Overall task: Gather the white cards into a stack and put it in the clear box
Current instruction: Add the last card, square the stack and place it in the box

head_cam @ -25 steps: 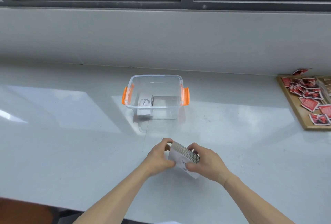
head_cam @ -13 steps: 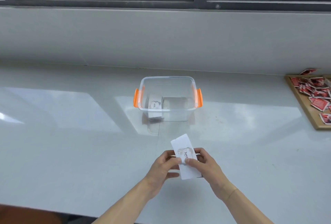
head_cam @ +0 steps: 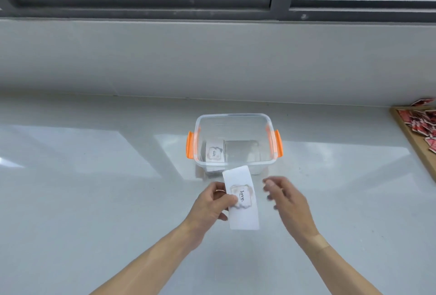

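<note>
The left hand point(head_cam: 212, 202) grips the stack of white cards point(head_cam: 240, 200) before the clear box point(head_cam: 233, 143); the right hand point(head_cam: 286, 196) hovers beside it, fingers spread.

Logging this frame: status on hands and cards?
Left hand gripping white card stack. Right hand open, off it. Clear box just beyond, cards already inside; path unobstructed.

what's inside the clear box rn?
The clear box holds a white card stack at its left, top card reading "love". The right half shows only a greyish patch, unclear if contents or reflection. The held stack hides part of the near wall.
</note>
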